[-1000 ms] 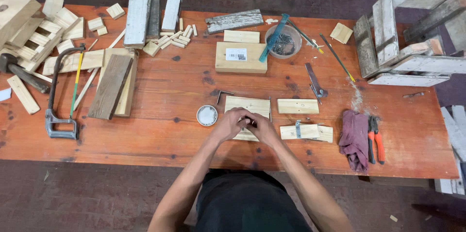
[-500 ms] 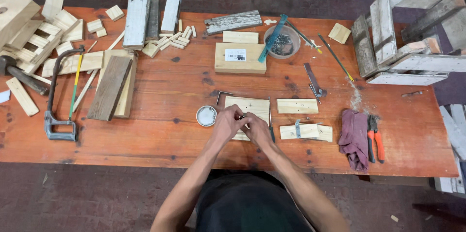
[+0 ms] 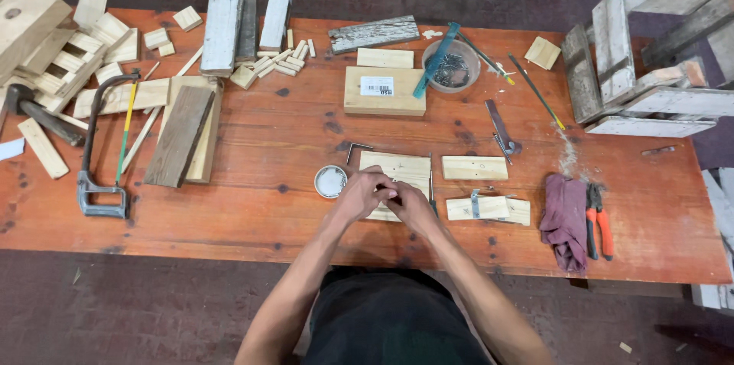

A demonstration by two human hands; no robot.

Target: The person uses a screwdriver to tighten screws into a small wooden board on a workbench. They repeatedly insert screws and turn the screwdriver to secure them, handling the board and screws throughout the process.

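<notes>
— Both hands meet over the pale square wooden board (image 3: 401, 170): the left hand (image 3: 359, 195) and the right hand (image 3: 409, 206) touch at the fingertips, fingers curled in. Whether they pinch something small I cannot tell.

— How many things lie near them?

— One small round white tin (image 3: 330, 181) just left of the left hand, one bent metal bracket (image 3: 355, 149) at the board's top corner, two light wooden strips (image 3: 474, 168) to the right, one purple rag (image 3: 564, 221) and one pair of red-handled pliers (image 3: 597, 220) beyond.

— And the surface?

— A reddish-orange plank table (image 3: 252, 204) on a dark floor, with one grey hacksaw (image 3: 103, 143) at the left and a weathered wooden crate (image 3: 657, 59) at the right.

— The arms?

— Both forearms reach up from the bottom edge, converging at the board
</notes>
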